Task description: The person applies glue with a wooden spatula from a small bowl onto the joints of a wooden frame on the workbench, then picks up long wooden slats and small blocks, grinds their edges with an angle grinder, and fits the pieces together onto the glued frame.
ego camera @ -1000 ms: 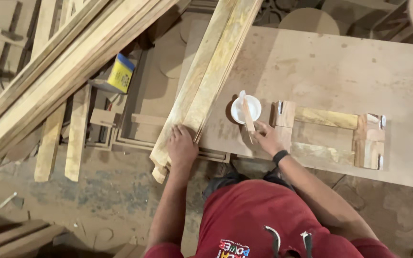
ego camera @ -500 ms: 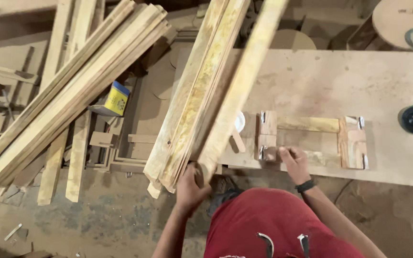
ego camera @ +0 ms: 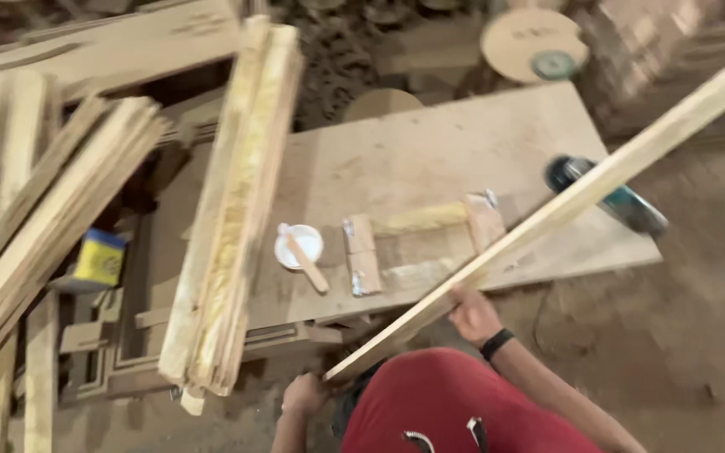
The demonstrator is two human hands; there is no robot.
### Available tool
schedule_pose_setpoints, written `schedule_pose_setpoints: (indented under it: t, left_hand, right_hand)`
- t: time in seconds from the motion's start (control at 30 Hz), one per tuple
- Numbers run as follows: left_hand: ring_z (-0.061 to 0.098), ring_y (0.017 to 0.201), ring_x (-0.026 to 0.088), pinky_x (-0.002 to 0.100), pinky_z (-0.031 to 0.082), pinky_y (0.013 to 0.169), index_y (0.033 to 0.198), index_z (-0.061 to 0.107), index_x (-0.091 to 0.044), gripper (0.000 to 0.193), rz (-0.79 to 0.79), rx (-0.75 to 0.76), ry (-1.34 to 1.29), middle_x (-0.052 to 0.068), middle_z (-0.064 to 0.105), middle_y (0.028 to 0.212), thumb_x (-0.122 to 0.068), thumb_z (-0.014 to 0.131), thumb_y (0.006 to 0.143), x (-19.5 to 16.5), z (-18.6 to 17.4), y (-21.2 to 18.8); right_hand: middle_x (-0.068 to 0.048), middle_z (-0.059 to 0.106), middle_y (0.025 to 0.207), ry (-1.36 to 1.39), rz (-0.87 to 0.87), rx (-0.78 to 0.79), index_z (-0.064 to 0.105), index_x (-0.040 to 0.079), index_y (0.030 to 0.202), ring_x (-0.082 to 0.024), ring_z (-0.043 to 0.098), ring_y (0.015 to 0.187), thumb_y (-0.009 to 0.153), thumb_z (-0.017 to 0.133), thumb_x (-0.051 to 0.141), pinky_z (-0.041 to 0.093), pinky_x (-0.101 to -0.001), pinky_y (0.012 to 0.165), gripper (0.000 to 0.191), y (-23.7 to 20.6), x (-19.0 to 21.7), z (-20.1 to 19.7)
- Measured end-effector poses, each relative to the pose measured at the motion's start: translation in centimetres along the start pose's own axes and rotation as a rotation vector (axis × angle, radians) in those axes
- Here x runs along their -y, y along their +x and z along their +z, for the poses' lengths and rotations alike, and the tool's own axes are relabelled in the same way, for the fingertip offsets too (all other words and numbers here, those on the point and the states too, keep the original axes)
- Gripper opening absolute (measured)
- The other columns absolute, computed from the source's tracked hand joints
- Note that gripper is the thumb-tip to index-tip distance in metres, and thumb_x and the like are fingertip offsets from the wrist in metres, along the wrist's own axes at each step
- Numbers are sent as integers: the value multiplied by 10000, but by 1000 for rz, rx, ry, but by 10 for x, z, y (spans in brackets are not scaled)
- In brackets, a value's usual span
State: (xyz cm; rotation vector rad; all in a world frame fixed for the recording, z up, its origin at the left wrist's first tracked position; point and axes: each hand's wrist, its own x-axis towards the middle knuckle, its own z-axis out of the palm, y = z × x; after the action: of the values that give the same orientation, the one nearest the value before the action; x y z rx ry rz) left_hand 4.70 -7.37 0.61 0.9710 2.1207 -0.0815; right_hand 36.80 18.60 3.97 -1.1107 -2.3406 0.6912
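Workbench board (ego camera: 430, 151) fills the middle, a bundle of long wooden strips (ego camera: 232, 210) lying along its left edge. Across its near right corner slants a single long wooden slat (ego camera: 547, 218), held off the surface. Right hand (ego camera: 473, 315) closes around the slat partway along; left hand (ego camera: 305, 394) grips its near end, fingers wrapped. Beside the slat lies a small wooden frame jig (ego camera: 417, 243), then a white glue cup (ego camera: 299, 245) with a stick.
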Motion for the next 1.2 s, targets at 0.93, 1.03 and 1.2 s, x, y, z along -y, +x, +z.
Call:
schedule_pose_setpoints:
  t: [0.93,1.03,1.2]
  left_hand:
    - [698,818,180,337,561,763,963,786,-132,265,237,-36,-523,52,780,887,-252,883,748,-70,107,-56]
    - [700,812,130,310,579,778,976,779,-63,242,211,-7,-833,45,796,881,-167,860,772,-62,107,-58]
    - [662,868,110,308,553,768,1074,738,-22,232,488,117,-1272,30,737,956,-118,806,874,-79,77,-41]
  right_hand:
    - [-60,725,1271,1207,194,722,662,28,1290,-140,698,1117,898,713,6,602,-325,912,395,-77,58,-26]
    - [-121,769,1207,919,-74,562,744,-14,1203,-182,723,1087,888,735,-14,596,-345,922,314,-68,90,-33]
    - [-103,748,1225,592,-51,351,613,18,1342,-181,725,1093,931,741,85,573,-345,952,435,-25,165,-61]
